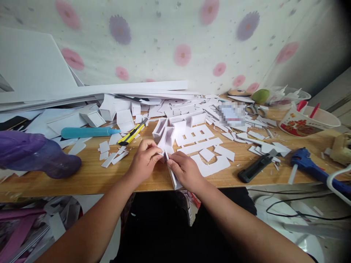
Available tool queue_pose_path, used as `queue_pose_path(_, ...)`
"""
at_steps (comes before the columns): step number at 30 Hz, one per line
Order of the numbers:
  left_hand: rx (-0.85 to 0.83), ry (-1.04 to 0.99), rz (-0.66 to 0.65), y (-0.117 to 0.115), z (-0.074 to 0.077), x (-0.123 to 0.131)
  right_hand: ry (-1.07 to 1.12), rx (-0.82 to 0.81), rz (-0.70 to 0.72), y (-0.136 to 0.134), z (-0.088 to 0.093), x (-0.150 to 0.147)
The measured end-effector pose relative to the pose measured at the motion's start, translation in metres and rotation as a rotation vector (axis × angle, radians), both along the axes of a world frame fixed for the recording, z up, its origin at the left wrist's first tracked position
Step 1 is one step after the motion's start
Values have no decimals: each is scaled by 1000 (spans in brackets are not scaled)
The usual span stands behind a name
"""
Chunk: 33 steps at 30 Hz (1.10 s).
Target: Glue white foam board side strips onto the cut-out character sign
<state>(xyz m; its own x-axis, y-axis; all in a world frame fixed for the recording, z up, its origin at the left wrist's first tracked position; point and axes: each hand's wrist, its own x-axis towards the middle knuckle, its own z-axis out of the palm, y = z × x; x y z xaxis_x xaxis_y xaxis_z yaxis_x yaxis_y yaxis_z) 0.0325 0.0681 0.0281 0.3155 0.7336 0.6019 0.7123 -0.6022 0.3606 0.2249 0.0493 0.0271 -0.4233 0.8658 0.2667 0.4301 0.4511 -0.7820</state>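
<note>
A white foam-board structure (179, 126) with upright walls stands at the middle of the wooden table. My left hand (146, 157) has its fingers pinched at the near left edge of this structure. Just to its right, my right hand (185, 168) grips a narrow white strip (172, 175) that reaches down to the table's front edge. The fingertips of both hands are close together, and what lies between the left fingertips is too small to make out. Flat white sheets with cut-out windows (194, 135) lie to the right of the structure.
A yellow utility knife (133, 132) and teal bottle (89, 132) lie left, near a purple object (41, 155). On the right are a black cutter (257, 166), blue glue gun (304, 160) and paper bowl (309, 118). White scraps (214, 113) cover the back.
</note>
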Motion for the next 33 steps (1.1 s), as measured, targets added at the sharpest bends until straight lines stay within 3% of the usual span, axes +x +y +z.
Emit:
queue_pose_path(8, -108, 103, 12, 0, 6, -2, 23, 5, -5, -1, -2, 1)
queue_pose_path(17, -369, 430, -12, 11, 39, -6, 34, -15, -4, -1, -4, 1)
queue_pose_path(23, -436, 503, 19, 19, 35, -4, 16, -5, -13, -1, -3, 1)
queue_pose_path(33, -467, 450, 38, 20, 31, -1, 68, -9, -21, 0, -6, -1)
